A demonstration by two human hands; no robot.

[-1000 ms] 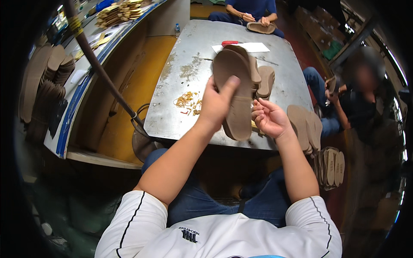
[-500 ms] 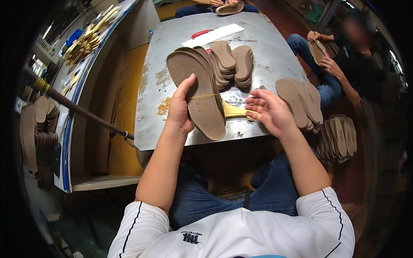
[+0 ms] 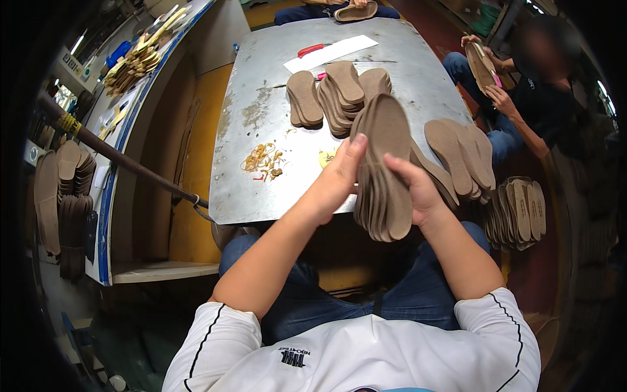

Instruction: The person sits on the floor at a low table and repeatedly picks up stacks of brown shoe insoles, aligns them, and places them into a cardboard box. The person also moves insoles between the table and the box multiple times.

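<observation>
Left hand (image 3: 338, 179) and right hand (image 3: 423, 196) clasping brown insole stack (image 3: 390, 147) from opposite sides, thumbs lying toward front face, probably steadying slightly fanned layers. Stack tilting over near edge of worktop (image 3: 241, 208), wider end pointing away. Insole piles (image 3: 304, 98) resting beyond, seemingly grouped within reach; rubber bands (image 3: 263, 159) lying left, apparently clear of handling space.

A white strip (image 3: 346, 51) lies across the far part of the table (image 3: 235, 189), with a red tool (image 3: 312, 50) beside it. On the left, a pole (image 3: 124, 154) with a yellow band slants in front of a blue-edged counter (image 3: 99, 251), which bears a pile of yellow pieces (image 3: 134, 68) and a blue object (image 3: 119, 53). One co-worker (image 3: 542, 108) sits on the right, in a dark top and jeans; another (image 3: 307, 13) sits at the far end, mostly cut off.
</observation>
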